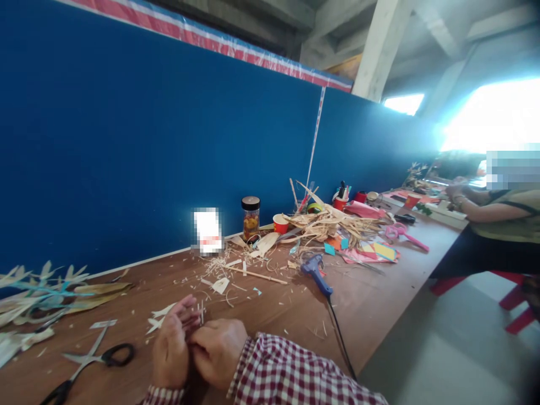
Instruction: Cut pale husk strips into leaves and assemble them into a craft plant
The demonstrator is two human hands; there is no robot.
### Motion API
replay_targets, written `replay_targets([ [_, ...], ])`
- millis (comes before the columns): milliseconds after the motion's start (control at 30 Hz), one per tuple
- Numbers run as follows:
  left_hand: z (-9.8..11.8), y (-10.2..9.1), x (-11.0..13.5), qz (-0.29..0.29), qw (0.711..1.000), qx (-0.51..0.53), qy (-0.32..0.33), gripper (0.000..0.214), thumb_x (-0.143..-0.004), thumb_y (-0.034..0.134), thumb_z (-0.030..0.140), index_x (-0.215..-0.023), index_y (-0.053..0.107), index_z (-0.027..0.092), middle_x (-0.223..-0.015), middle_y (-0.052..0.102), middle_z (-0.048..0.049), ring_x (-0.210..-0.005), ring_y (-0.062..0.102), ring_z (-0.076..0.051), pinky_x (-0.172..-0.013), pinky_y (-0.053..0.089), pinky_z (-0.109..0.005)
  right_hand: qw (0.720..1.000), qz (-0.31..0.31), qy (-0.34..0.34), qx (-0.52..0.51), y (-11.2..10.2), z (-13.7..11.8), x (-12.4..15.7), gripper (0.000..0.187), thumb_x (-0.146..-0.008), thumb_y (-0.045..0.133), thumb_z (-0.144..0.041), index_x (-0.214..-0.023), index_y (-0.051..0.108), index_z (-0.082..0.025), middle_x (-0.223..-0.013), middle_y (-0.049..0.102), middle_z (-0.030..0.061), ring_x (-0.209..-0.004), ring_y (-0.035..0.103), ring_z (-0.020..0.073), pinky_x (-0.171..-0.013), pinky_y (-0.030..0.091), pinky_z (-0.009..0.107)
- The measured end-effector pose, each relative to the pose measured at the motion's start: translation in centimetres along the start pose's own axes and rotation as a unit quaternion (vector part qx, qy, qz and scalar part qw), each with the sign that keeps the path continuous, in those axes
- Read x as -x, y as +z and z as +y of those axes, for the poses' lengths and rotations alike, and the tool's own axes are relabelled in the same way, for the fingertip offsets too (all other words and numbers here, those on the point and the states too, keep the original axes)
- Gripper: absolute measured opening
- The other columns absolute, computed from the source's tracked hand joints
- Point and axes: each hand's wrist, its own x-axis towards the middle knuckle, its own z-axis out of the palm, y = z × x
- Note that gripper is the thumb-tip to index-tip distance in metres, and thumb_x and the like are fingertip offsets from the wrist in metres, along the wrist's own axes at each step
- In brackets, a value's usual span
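Note:
My left hand [172, 349] is turned palm inward just above the table's near edge, its fingers stretched out and a little bent. My right hand [219, 350] presses against its palm side with curled fingers; whatever they grip, if anything, is hidden. Thin pale slivers [201, 313] show by the left fingertips, and I cannot tell whether they are held or lie behind. White leaf-shaped pieces [158, 319] lie just beyond the left hand. Spread scissors with black handles [101, 358] rest to the left.
A blue glue gun [316, 273] lies to the right, its cord running down the table. Dried husks [329, 222], a lidded jar [251, 219] and a red cup [280, 224] stand along the blue partition [169, 124]. Another person [498, 214] sits at the far right.

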Motion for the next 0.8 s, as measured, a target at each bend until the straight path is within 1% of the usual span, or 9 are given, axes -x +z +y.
replay_targets([
  [67, 0.2, 0.2, 0.1, -0.014, 1.0, 0.005, -0.005, 0.061, -0.076, 0.028, 0.06, -0.104, 0.054, 0.012, -0.097, 0.063, -0.0124, -0.074, 0.062, -0.02, -0.06, 0.054, -0.032, 1.0, -0.008, 0.01, 0.005, 0.0, -0.1, 0.5, 0.015, -0.079, 0.046, -0.025, -0.09, 0.057, -0.023, -0.088, 0.065, -0.0016, -0.079, 0.059, 0.0126, -0.069, 0.043, 0.021],
  [233, 0.2, 0.3, 0.5, -0.06, 0.998, -0.006, 0.009, 0.056, -0.077, 0.034, 0.056, -0.108, 0.053, 0.013, -0.101, 0.062, -0.0129, -0.073, 0.062, -0.02, -0.063, 0.053, -0.033, 0.998, -0.034, 0.026, 0.038, 0.1, 0.0, 1.4, 0.008, -0.076, 0.048, -0.025, -0.079, 0.055, -0.021, -0.081, 0.064, -0.0007, -0.071, 0.058, 0.0143, -0.063, 0.043, 0.022],
  [300, 0.2, 0.3, 0.6, -0.07, 0.998, -0.006, 0.005, 0.054, -0.077, 0.034, 0.055, -0.104, 0.056, 0.014, -0.095, 0.064, -0.0117, -0.07, 0.062, -0.02, -0.061, 0.053, -0.034, 0.998, -0.036, 0.026, 0.039, 0.1, -0.1, 1.6, 0.008, -0.076, 0.048, -0.025, -0.079, 0.054, -0.021, -0.081, 0.064, -0.0005, -0.072, 0.058, 0.0146, -0.063, 0.043, 0.023],
  [400, 0.3, 0.4, 0.8, -0.087, 0.996, -0.006, -0.019, 0.054, -0.078, 0.031, 0.056, -0.093, 0.061, 0.013, -0.078, 0.067, -0.0095, -0.062, 0.061, -0.019, -0.057, 0.053, -0.033, 0.998, -0.044, 0.033, 0.044, 0.2, -0.2, 2.0, 0.01, -0.076, 0.049, -0.029, -0.08, 0.053, -0.021, -0.08, 0.064, -0.0002, -0.07, 0.058, 0.0156, -0.061, 0.044, 0.024],
  [533, 0.6, 0.6, 1.1, -0.087, 0.996, -0.013, -0.023, 0.056, -0.079, 0.028, 0.055, -0.084, 0.064, 0.013, -0.073, 0.067, -0.0085, -0.059, 0.06, -0.018, -0.056, 0.052, -0.03, 0.995, -0.06, 0.039, 0.065, 0.8, -0.2, 2.5, 0.022, -0.071, 0.054, -0.04, -0.083, 0.052, -0.021, -0.078, 0.065, 0.0009, -0.067, 0.059, 0.0183, -0.054, 0.044, 0.026],
  [600, 0.5, 0.5, 1.0, -0.095, 0.995, -0.013, -0.021, 0.057, -0.077, 0.029, 0.058, -0.083, 0.064, 0.013, -0.072, 0.067, -0.0084, -0.059, 0.061, -0.018, -0.056, 0.052, -0.031, 0.994, -0.07, 0.031, 0.073, 1.3, -0.1, 2.8, 0.029, -0.07, 0.055, -0.046, -0.084, 0.052, -0.021, -0.076, 0.065, 0.0012, -0.064, 0.059, 0.0187, -0.051, 0.044, 0.026],
  [700, 0.1, 0.4, 0.8, -0.101, 0.994, -0.012, -0.029, 0.06, -0.074, 0.03, 0.062, -0.081, 0.065, 0.014, -0.07, 0.067, -0.008, -0.057, 0.061, -0.018, -0.054, 0.053, -0.031, 0.993, -0.081, -0.004, 0.086, 1.8, 0.3, 3.4, 0.034, -0.071, 0.052, -0.054, -0.085, 0.053, -0.022, -0.071, 0.065, 0.0, -0.059, 0.059, 0.0172, -0.048, 0.044, 0.025],
  [767, -0.1, 0.3, 0.6, -0.098, 0.994, -0.015, -0.035, 0.06, -0.074, 0.03, 0.062, -0.081, 0.065, 0.013, -0.069, 0.067, -0.0078, -0.056, 0.06, -0.018, -0.053, 0.053, -0.031, 0.992, -0.081, -0.034, 0.088, 1.3, 0.6, 4.0, 0.033, -0.072, 0.05, -0.055, -0.086, 0.054, -0.025, -0.071, 0.065, -0.0018, -0.06, 0.06, 0.016, -0.049, 0.044, 0.023],
  [800, -0.2, 0.3, 0.6, -0.095, 0.995, -0.019, -0.037, 0.06, -0.074, 0.031, 0.062, -0.081, 0.065, 0.013, -0.069, 0.067, -0.0078, -0.056, 0.06, -0.018, -0.053, 0.052, -0.031, 0.992, -0.081, -0.045, 0.083, 0.7, 0.8, 4.3, 0.031, -0.073, 0.05, -0.054, -0.086, 0.054, -0.026, -0.073, 0.066, -0.0025, -0.062, 0.06, 0.0154, -0.051, 0.045, 0.022],
])
